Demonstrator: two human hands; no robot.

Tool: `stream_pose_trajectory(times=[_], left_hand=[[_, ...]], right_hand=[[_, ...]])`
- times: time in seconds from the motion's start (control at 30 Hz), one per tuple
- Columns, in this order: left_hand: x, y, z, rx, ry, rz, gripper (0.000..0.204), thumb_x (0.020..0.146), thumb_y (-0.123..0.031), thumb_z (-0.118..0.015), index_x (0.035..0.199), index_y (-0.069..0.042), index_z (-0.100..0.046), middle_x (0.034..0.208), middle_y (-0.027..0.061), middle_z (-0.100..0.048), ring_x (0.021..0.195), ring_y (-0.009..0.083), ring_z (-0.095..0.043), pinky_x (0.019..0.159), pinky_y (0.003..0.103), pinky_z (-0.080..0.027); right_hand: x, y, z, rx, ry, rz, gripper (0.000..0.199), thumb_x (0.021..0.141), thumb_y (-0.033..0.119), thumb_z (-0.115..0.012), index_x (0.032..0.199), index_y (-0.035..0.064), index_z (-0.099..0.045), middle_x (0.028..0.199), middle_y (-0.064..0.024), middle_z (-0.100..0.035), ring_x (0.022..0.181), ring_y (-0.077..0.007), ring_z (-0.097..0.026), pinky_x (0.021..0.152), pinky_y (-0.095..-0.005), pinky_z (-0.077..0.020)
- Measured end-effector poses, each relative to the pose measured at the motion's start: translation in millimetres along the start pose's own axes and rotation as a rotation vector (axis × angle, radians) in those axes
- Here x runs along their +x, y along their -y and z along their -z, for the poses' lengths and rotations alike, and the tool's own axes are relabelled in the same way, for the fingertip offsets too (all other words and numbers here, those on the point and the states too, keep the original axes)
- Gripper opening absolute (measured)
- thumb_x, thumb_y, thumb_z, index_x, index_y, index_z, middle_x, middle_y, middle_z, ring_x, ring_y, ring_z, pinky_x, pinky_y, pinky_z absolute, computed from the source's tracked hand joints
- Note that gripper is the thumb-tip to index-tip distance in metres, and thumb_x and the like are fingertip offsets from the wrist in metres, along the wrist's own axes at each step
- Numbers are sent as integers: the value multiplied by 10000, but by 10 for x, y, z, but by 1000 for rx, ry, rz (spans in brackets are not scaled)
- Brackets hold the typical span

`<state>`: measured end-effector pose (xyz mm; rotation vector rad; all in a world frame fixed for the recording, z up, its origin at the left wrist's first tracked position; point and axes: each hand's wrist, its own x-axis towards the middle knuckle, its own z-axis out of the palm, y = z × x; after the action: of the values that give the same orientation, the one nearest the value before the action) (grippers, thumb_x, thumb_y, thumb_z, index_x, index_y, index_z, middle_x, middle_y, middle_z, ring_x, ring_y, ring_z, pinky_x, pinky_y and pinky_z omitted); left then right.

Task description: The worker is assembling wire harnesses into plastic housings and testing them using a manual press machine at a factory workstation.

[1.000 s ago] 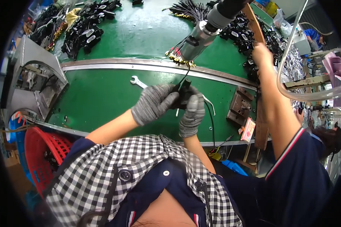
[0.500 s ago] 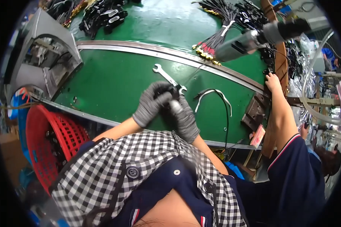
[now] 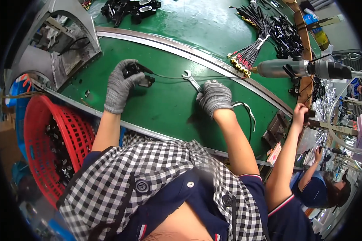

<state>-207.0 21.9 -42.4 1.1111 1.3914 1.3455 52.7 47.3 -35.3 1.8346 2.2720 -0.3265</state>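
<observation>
My left hand (image 3: 119, 87), in a grey knit glove, is closed around a small black plastic part (image 3: 145, 81) above the left of the green bench. A thin dark cable (image 3: 171, 77) runs from that part off to the right. Toward the middle, my gloved right hand (image 3: 215, 96) is closed over the lower end of a silver open-ended wrench (image 3: 192, 81); the jaw at its far end shows, while my fingers hide the rest. Just right of this hand, a white strip (image 3: 247, 108) and a dark cord lie curved on the bench.
A red basket (image 3: 78, 136) holding black parts stands at the left, below a grey metal frame (image 3: 74, 12). A metal rail (image 3: 156, 42) crosses the bench. Bundled cables (image 3: 261, 37) lie beyond, near a hanging power driver (image 3: 283, 68). A co-worker's bare hand (image 3: 299, 114) is at the right.
My hands were together near the wrench; now the left has moved left with the black part, and the right has taken hold of the wrench. The co-worker's hand has shifted lower right.
</observation>
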Motion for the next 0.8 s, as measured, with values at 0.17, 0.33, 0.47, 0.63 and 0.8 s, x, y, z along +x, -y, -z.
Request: stream_pose_trajectory(times=[0.17, 0.33, 0.47, 0.63, 0.8], left_hand=[[150, -11, 72, -156, -68, 78, 406, 705, -105, -748, 1053, -39, -550, 828, 5, -573, 667, 56, -520, 556, 180, -433], [186, -132, 16, -251, -1, 28, 404, 709, -127, -747, 1041, -48, -531, 850, 18, -582, 697, 75, -537, 573, 186, -439], [69, -256, -279, -411, 192, -22, 438, 707, -139, -743, 1073, -59, -516, 963, 70, -596, 779, 121, -576, 626, 203, -470], [-32, -389, -636, -479, 325, -176, 489, 700, -147, -762, 1104, -52, -502, 1079, 119, -590, 938, 198, -596, 773, 276, -512], [-111, -464, -755, -354, 439, -220, 452, 748, -176, -714, 1119, -37, -496, 1018, 90, -609, 949, 188, -600, 850, 312, -485]], right_hand=[[-156, -164, -148, 195, -217, 67, 185, 729, 154, -591, 883, 68, -532, 814, -170, -596, 759, -350, -589, 690, -422, -482], [-641, -349, 82, 574, -175, -44, 282, 777, 92, -559, 1053, 43, -533, 677, -151, -586, 550, -271, -580, 528, -351, -465], [-1019, -20, 645, 1305, -39, 2, 381, 840, 99, -539, 1210, 16, -505, 609, -114, -568, 474, -165, -562, 481, -285, -444], [-938, 118, 695, 808, -318, 158, 293, 871, 111, -530, 1146, 11, -545, 648, -102, -633, 556, -240, -625, 544, -309, -502], [-994, 62, 741, 676, -435, 212, 280, 868, 116, -538, 1122, 0, -555, 634, -93, -631, 577, -246, -636, 547, -321, -501]])
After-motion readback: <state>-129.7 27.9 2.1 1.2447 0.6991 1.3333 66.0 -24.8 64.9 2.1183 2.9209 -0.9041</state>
